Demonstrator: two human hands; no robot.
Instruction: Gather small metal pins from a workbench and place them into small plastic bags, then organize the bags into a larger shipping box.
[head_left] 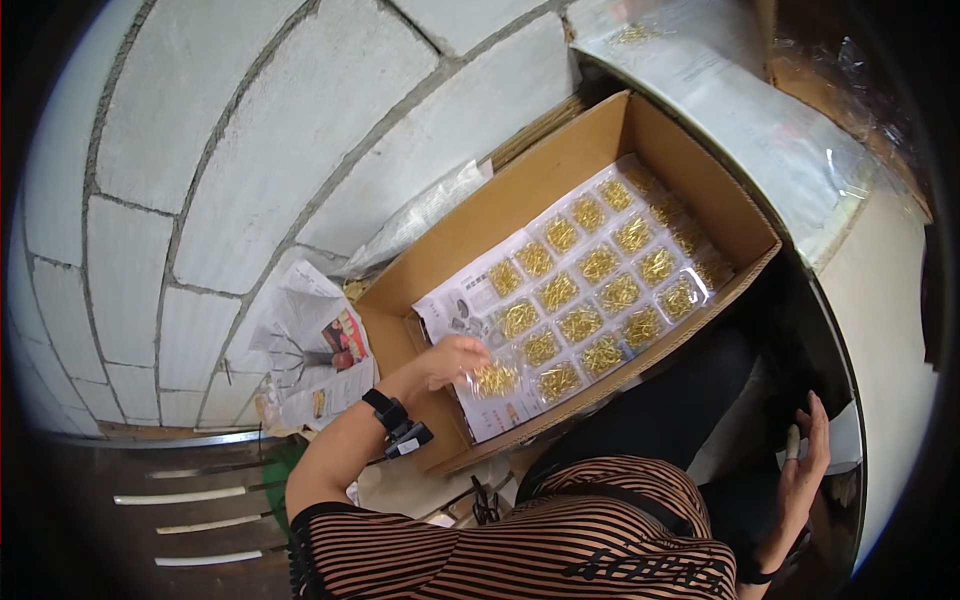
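Observation:
My left hand (pixel 452 362) reaches into a cardboard box (pixel 420 262), its fingers closed on the edge of a small clear plastic pack (pixel 497 380) of gold-coloured metal pieces. Rows of similar packs (pixel 580 322) lie flat on newspaper (pixel 484 422) inside the box, beside the held one. Whether the held pack rests on the paper or is slightly above it, I cannot tell. My right hand (pixel 806 462) is well apart, at the lower right by the table's edge. Its fingers are extended with nothing in them, and one wears a pale covering.
A white-covered table (pixel 880 330) runs along the right, with loose gold pieces (pixel 636 36) at its far end. Pale block wall (pixel 290 120) rises behind the box. Crumpled printed paper (pixel 310 345) lies left of the box. My legs (pixel 640 410) are close to its near side.

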